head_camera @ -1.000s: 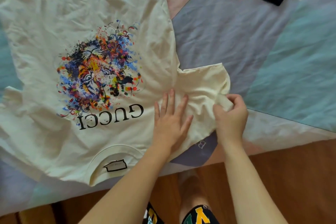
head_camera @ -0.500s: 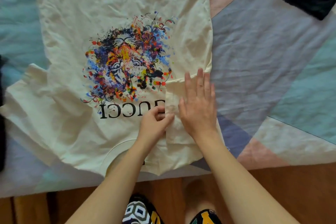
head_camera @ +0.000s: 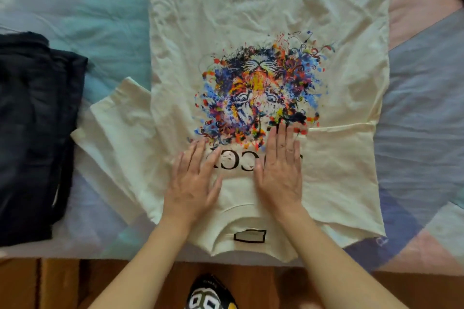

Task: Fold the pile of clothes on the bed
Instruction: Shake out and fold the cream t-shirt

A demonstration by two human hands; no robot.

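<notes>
At left edge: dark folded clothes [head_camera: 32, 133], cut off by the frame.
Bed [head_camera: 75, 7]: cream T-shirt [head_camera: 263, 7] spread flat, hem out of view.
Left hand [head_camera: 193, 180]: fingers straight, pressing chest.
Right hand [head_camera: 281, 170]: fingers flat, partly hiding the lettering [head_camera: 236, 160].

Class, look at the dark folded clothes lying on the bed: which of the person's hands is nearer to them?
Left. The left hand lies flat on the cream T-shirt, on the side facing the dark folded clothes; the right hand lies beyond it, farther away.
</notes>
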